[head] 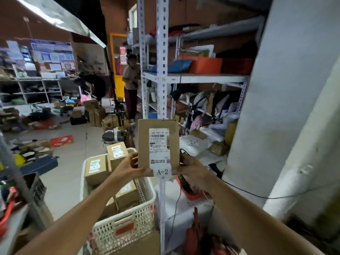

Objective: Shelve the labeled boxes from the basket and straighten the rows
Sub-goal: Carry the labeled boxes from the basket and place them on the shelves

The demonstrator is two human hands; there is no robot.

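Both hands hold a flat brown cardboard box (158,147) upright in the air above and just beyond the white perforated plastic basket (127,225); the left hand (128,165) is closed on its lower left edge and the right hand (191,171) on its lower right edge, thumbs on the front face. The box carries a white shipping label (159,144) and a white tag reading "A-2" (162,172); several more labelled brown boxes (95,169) sit in the basket, which stands beside the grey perforated-steel shelf upright (162,70).
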